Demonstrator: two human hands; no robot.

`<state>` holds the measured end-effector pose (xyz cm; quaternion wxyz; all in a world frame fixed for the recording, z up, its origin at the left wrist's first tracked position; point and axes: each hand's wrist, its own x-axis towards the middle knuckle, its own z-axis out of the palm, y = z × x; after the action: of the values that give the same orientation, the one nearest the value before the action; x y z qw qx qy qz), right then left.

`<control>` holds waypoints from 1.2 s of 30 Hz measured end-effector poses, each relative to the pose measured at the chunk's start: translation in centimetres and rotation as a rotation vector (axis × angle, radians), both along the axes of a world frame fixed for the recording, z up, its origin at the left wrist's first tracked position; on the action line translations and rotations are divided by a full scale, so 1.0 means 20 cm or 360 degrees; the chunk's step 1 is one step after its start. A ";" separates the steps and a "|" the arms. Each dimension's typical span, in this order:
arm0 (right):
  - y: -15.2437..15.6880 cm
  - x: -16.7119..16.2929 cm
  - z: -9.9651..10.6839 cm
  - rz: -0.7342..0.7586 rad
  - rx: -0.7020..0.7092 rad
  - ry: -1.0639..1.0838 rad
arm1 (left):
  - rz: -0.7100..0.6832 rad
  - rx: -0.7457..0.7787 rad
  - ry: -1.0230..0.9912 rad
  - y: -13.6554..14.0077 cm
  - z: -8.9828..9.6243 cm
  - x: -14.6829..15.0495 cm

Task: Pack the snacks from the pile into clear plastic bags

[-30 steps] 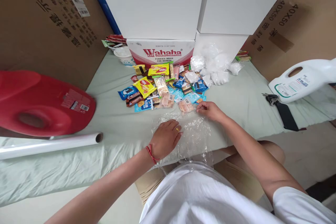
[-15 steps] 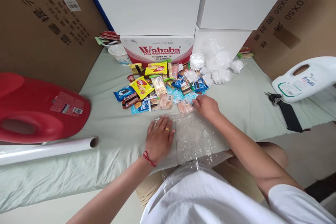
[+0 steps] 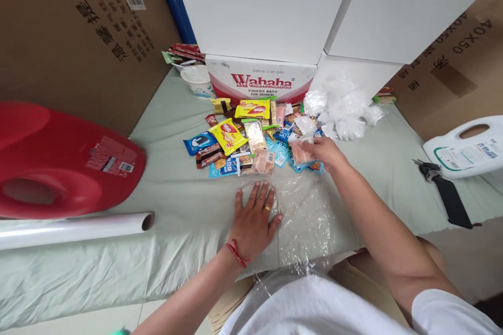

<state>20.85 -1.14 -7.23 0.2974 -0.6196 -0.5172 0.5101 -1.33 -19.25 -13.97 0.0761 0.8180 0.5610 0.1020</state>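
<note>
We press our left hand (image 3: pixel 254 222), fingers spread flat, on the clear plastic sheet (image 3: pixel 304 209) at the table's near edge while our right hand (image 3: pixel 320 151) pinches 1 pinkish snack packet (image 3: pixel 302 151) above the snack pile (image 3: pixel 251 136), so, by our judgement, the next move calls for setting it on the sheet.

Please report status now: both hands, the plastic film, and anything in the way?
Left hand flat on clear plastic film sheet. Right hand holds small pinkish snack packet above pile of colourful snack packets. Film bare.
</note>
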 end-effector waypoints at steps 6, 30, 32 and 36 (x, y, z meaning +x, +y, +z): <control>-0.07 -0.31 -0.06 0.0164 -0.0173 0.0161 | -0.0015 -0.0035 -0.0035 0.00 0.00 -0.01; 0.01 -0.39 0.17 0.1959 0.0664 -0.1700 | -0.0016 -0.0051 -0.0112 0.00 0.00 -0.01; -0.02 -0.34 0.16 0.1891 0.0604 -0.1674 | -0.0019 -0.0047 -0.0103 0.00 -0.01 -0.01; -0.03 -0.20 0.22 0.1396 0.0692 -0.1559 | 0.0007 -0.0057 -0.0087 0.01 -0.01 0.00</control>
<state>16.91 -1.82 -2.79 -0.0867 -0.4387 -0.8850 0.1294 -1.40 -18.98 -14.16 0.1057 0.8121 0.5624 0.1145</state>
